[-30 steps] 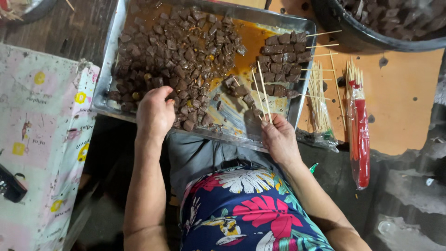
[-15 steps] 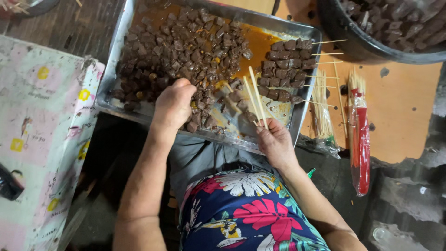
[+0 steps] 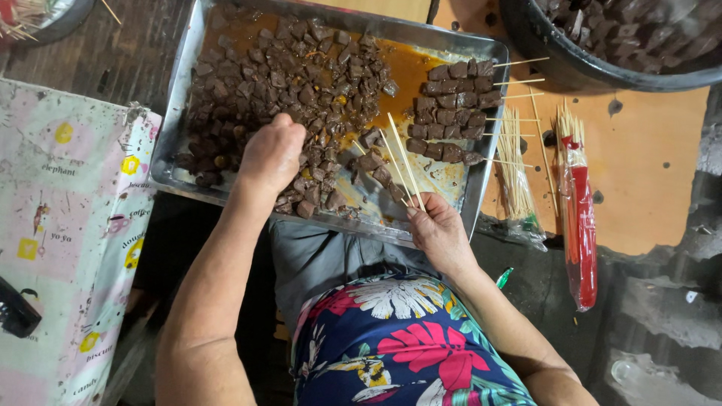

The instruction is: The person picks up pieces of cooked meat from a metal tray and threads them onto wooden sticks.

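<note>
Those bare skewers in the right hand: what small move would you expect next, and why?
Probably the left hand, fingers down among the loose meat cubes, lifts one and brings it to the skewers in the right hand. Their tips are bare and point into the tray, beside a row of filled skewers.

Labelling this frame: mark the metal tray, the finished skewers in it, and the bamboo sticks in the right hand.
metal tray (image 3: 183, 113), head view, bare left wall.
finished skewers (image 3: 451, 113), head view, middle of the threaded meat rows.
bamboo sticks (image 3: 402, 162), head view, mid-shaft above the right hand (image 3: 438, 234).
</note>
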